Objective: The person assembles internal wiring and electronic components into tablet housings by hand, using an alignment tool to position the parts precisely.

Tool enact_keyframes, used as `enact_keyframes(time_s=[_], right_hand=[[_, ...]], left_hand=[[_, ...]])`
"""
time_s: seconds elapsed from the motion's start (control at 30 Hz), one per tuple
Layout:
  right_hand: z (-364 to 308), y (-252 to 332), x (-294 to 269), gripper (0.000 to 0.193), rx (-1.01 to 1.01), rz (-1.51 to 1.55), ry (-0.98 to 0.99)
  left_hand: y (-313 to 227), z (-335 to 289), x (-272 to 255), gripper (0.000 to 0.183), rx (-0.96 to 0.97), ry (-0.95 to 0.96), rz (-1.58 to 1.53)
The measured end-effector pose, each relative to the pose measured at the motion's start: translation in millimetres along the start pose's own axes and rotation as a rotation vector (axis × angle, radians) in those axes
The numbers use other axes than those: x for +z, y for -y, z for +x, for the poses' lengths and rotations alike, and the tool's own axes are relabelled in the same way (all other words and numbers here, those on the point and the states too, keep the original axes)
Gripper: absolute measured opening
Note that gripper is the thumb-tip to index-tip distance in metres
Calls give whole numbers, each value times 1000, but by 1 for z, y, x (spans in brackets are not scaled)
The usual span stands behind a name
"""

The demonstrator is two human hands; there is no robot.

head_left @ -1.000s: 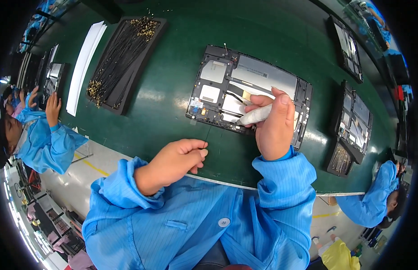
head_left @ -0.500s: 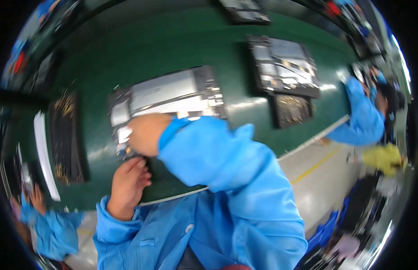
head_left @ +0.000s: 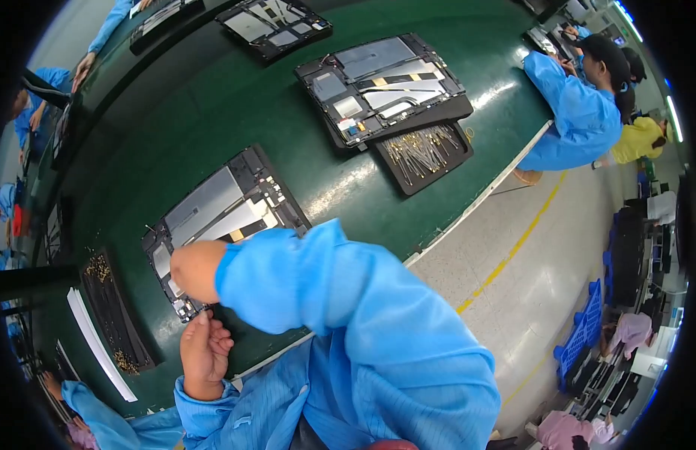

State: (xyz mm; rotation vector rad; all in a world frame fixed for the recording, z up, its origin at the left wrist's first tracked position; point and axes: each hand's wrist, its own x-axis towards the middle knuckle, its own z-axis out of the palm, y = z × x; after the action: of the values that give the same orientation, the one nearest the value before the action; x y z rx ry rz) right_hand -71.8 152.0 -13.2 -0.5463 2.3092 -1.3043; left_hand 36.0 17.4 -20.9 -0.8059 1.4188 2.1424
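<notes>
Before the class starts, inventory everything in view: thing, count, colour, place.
Table: one, green, centre
Near opened device: one, black-silver, centre left
Farther opened devices: at least two, black-silver, top centre
Cable trays: two, black, left, top centre
Cables: many, black or metallic, in trays
Strip: one, white, lower left
Pallet: one, blue, right
Floor: one, grey, right
Coworkers: several, blue, pink, yellow, edges
Sleeves: two, blue, bottom
Left hand: one, bare, by near device's corner
Right hand: one, bare, over near device
</notes>
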Motion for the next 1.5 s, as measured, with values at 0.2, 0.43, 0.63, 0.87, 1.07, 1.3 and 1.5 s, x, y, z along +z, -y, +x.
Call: enact_keyframes(time_s=[0.2,0.43,0.63,0.87,1.07,1.3,1.5], right_hand=[[-116,-68,-103,25,304,413,-920],[-211,-123,-144,34,948,-485,-1031],[-217,-144,-155,31,878,-262,-931],[-231,-109,-150,32,907,-106,-1055],[-245,-78,-152,33,816,-80,-1229],[-181,-7,-104,24,187,529,-929],[-138,-7,-30,25,171,570,153]], left_hand=[[-1,0,-11,35,60,87,-120],[-3,5,-14,35,30,148,-146],[0,1,-7,32,26,142,-137],[-2,-7,10,27,58,18,7],[-2,-12,15,26,118,116,294],[5,-28,36,35,686,290,636],[11,-16,58,25,1048,327,965]])
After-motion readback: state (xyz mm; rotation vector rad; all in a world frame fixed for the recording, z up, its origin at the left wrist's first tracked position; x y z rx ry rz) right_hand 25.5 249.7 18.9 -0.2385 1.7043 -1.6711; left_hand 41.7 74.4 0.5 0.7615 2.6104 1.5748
